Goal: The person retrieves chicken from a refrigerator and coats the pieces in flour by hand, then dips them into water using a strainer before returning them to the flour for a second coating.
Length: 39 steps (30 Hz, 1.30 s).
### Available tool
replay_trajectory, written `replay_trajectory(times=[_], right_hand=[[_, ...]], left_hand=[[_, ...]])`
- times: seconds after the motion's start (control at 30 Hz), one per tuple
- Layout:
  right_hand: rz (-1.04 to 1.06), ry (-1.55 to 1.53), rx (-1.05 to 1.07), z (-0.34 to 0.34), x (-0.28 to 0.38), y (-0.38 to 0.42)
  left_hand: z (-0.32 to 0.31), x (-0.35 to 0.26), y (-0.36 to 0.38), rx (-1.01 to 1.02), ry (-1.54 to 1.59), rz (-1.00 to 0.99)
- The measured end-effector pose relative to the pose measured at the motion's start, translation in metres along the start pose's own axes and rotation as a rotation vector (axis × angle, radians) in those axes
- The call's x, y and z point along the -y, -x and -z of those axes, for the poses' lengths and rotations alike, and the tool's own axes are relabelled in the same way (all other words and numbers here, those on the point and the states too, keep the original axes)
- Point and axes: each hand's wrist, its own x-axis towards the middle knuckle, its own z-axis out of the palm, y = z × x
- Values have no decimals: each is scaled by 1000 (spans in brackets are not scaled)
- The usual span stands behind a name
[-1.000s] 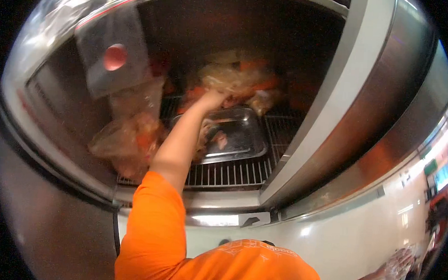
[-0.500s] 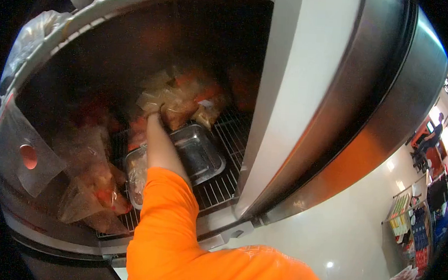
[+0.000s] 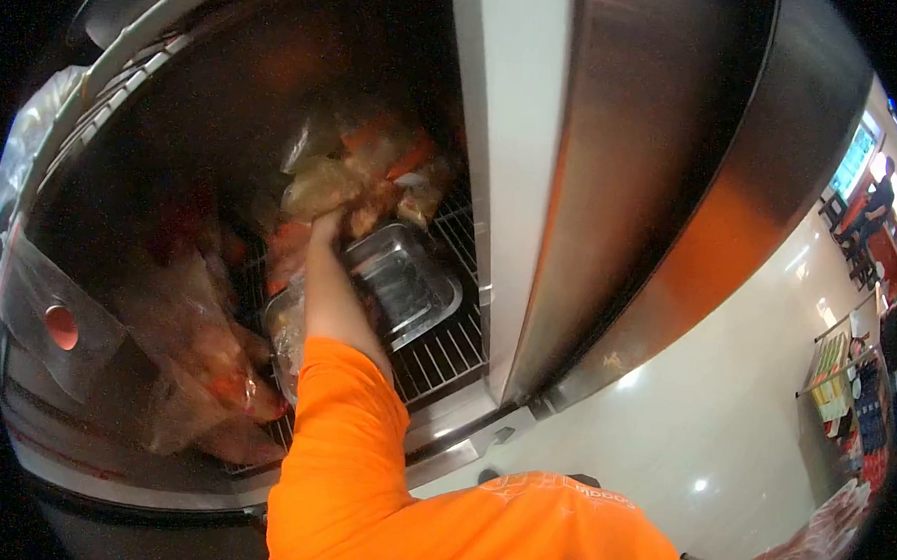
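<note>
My left hand [image 3: 328, 222] reaches deep into a dark refrigerator compartment, the bare forearm coming out of an orange sleeve. It is in among the clear plastic bags [image 3: 322, 187] of food at the back, touching a yellowish one. The bags hide its fingers, and I cannot tell whether they grip. Just right of the forearm lies a rectangular metal tray [image 3: 403, 290], and a second container [image 3: 284, 338] with plastic-wrapped food is partly behind the arm. My right hand [image 3: 819, 541] is at the lower right edge, covered by thin clear plastic, its fingers blurred.
More bagged food [image 3: 229, 376] sits at the left on the wire shelf [image 3: 435, 365]. The thick steel door [image 3: 664, 169] stands open on the right. Beyond it are a shiny floor [image 3: 682, 430], a rack of goods [image 3: 849, 383] and a person [image 3: 880, 204] farther off.
My view has shifted, moving the door leftward in the picture. My left hand stays among the bags, where a pale bag now stands up higher. More of my right hand shows.
</note>
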Motion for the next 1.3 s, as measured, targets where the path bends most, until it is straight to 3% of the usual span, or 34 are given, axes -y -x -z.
replay_trajectory(times=[0.13,0.23,0.3,0.37,0.47,0.53,0.6,0.67,0.73,0.8,0.83,0.87,0.93,1.03,1.13,1.17,1.3], right_hand=[[58,55,52,-23,-16,11],[-19,-253,61,-19,-8,18],[-25,-176,137,-23,-9,28],[60,252,289,-46,-23,43],[191,717,449,-47,-25,53],[275,987,518,-44,-21,51],[262,1002,630,-46,-17,55],[175,775,778,-51,-16,59],[96,546,903,-59,-20,62],[-47,1325,805,-74,-30,67],[-173,2189,500,-81,-32,73],[-316,2996,2,-94,-35,84],[40,2967,26,-126,-52,110],[597,2904,74,-180,-108,173],[684,2831,131,-167,-160,206],[686,2822,147,-151,-171,203],[965,2827,228,-81,-227,209]], left_hand=[[6,1,4,-38,35,-25],[18,2,8,-94,80,-48],[35,4,10,-163,136,-62],[58,-2,22,-269,308,-78],[94,-41,83,-489,878,-199],[129,-40,102,-551,679,-107],[153,-51,147,-731,652,-399],[172,-66,192,-687,921,-454],[184,-70,243,-757,695,-455],[171,-77,301,-632,936,-491],[160,-78,330,-559,1057,-505],[150,-75,357,-543,950,-427],[125,-71,410,-486,740,-268],[67,-80,484,-173,729,-401],[3,-109,554,186,799,-409],[-26,-115,571,148,817,-455],[-129,-143,638,440,634,-938]])
